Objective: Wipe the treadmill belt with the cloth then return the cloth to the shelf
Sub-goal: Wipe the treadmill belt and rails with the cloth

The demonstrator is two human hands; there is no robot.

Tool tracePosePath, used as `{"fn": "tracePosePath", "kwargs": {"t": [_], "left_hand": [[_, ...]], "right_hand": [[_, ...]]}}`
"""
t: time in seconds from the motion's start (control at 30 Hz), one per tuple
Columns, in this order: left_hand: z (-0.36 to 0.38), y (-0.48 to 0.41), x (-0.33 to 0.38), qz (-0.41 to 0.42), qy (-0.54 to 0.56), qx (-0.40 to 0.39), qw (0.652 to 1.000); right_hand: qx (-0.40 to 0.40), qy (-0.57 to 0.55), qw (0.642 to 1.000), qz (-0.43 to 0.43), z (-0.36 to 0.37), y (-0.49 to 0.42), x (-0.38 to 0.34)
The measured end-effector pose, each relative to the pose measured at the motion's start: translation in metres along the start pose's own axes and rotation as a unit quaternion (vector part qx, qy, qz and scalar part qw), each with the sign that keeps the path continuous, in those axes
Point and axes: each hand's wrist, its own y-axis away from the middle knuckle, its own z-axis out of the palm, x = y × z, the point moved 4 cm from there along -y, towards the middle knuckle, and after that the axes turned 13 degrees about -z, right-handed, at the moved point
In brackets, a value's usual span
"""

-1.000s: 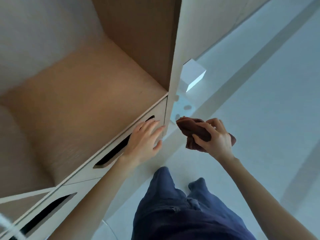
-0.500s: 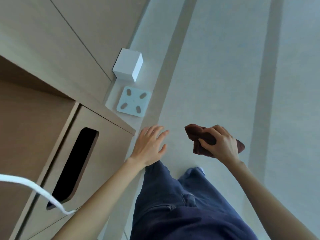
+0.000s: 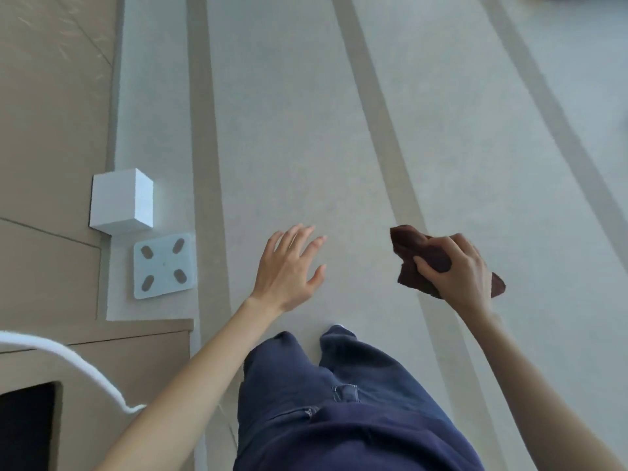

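My right hand (image 3: 462,271) grips a bunched dark brown cloth (image 3: 416,263), held in the air over the pale floor at the right of the view. My left hand (image 3: 290,266) hovers empty beside it, fingers spread, palm down. The wooden shelf unit (image 3: 129,365) with a dark handle slot (image 3: 25,426) stands at the lower left, behind my left arm. No treadmill shows in this view.
A white cube-shaped box (image 3: 120,202) and a flat white bathroom scale (image 3: 164,265) lie on the floor against the wooden cabinet wall (image 3: 51,130) at left. A white cable (image 3: 68,362) crosses the lower left. Pale floor with tan stripes (image 3: 384,130) stretches ahead; my legs in dark blue trousers (image 3: 339,402) are below.
The view has swung away from the open shelf compartment to the floor ahead. My left hand has come off the drawer front. The cloth stays gripped in my right hand.
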Motion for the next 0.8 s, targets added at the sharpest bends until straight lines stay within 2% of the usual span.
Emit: {"fn": "tracePosePath", "kwargs": {"t": [0.17,0.3,0.47,0.63,0.8], "left_hand": [[0.02,-0.038,0.061,0.073,-0.029,-0.037,0.996],[0.048,-0.062,0.087,0.112,-0.069,-0.098,0.987],[0.064,-0.103,0.113,0.166,-0.079,-0.128,0.974],[0.061,-0.165,0.135,0.257,-0.077,-0.146,0.952],[0.041,-0.257,0.156,0.304,-0.097,-0.114,0.941]], "right_hand": [[0.062,0.011,0.995,0.078,-0.035,0.023,0.042],[0.067,-0.004,0.986,0.153,-0.038,0.041,0.06],[0.072,-0.007,0.971,0.227,-0.032,0.048,0.073],[0.094,-0.006,0.956,0.279,-0.031,0.013,0.087],[0.144,0.007,0.943,0.299,-0.047,-0.051,0.105]]}}
